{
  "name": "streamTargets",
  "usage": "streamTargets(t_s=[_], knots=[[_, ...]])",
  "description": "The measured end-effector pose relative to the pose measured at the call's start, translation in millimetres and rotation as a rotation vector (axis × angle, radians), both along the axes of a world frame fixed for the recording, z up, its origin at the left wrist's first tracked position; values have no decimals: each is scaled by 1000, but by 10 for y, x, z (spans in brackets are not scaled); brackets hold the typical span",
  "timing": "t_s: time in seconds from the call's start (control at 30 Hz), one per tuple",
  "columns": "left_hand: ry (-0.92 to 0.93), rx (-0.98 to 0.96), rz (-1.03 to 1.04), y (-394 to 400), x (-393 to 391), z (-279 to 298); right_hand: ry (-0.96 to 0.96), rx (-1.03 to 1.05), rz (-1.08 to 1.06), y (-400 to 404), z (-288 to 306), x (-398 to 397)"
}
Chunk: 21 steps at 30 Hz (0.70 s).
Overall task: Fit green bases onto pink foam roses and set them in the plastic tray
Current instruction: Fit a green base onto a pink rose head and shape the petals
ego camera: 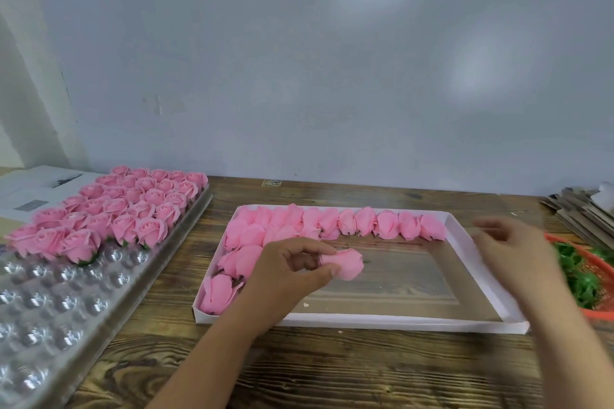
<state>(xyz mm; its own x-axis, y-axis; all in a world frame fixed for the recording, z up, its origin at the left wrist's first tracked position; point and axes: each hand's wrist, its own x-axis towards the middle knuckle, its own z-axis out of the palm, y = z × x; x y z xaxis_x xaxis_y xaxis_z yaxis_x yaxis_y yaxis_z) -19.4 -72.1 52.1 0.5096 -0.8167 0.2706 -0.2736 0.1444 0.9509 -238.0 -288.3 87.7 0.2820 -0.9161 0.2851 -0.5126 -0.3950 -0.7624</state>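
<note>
The pink rose (344, 264) I am holding lies on its side above the white box (471, 236), its long axis running left to right with the stem end turned right, toward my other hand. My left hand (292, 271) pinches it by the bud, thumb below and fingers curled over the top. My right hand (511, 247) is the nearer one to the green bases (579, 279), which sit in the orange basket (598, 312) just to its right; it is motion-blurred, so I cannot tell whether it carries a base, though the fingers look loosely spread. The plastic tray (66, 319) lies well to my left, its far rows filled with finished roses (113, 209). The basket is cut off by the frame edge.
</note>
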Motion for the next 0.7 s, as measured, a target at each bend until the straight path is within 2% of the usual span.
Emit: streamTargets(t_s=[0.07,0.13,0.2,0.27,0.5,0.7], knots=[[4,-4,-3,2,-12,5,293,-34,-138,-388,-8,-266],[0,3,1,3,-20,6,546,87,-216,-730,-62,-429],[-5,14,4,1,-24,8,715,226,-197,-931,-162,-485],[-7,15,6,1,-25,9,804,261,-135,-1031,-284,-491],[15,10,15,5,-19,19,816,206,-110,-1079,-272,-496],[16,19,26,-3,-19,5,537,270,-175,-1281,-338,-642]])
